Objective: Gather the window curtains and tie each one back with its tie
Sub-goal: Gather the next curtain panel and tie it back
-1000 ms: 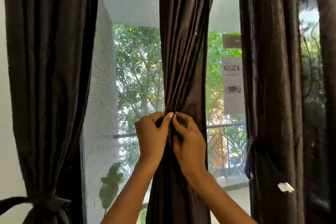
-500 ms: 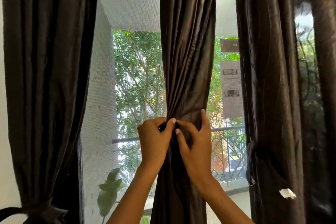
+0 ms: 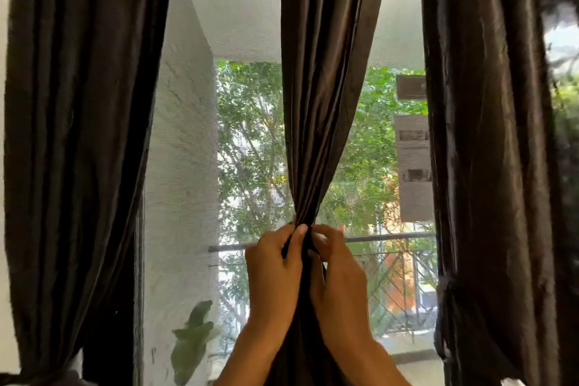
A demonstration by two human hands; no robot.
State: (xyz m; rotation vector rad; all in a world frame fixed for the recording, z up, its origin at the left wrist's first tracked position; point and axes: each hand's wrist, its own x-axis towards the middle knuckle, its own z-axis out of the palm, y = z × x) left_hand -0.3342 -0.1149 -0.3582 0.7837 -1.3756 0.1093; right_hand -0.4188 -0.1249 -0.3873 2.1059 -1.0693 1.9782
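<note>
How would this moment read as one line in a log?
step: tying middle curtain | left hand: pinching tie | right hand: pinching tie | knot: cannot tell | side curtains: gathered

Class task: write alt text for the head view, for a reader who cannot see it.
Two hands, left hand and right hand, pinch the gathered middle curtain at its narrowest point. Dark curtains hang on both sides, before a window showing green trees.

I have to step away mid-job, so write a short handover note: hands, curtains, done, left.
Left hand and right hand: both pinch the tie at the gathered waist of the middle curtain; the knot itself is hidden by the grip.
Left curtain and right curtain hang gathered at the window's sides; their ties are not clearly visible.
Left: finish the middle knot, then check the others.
</note>
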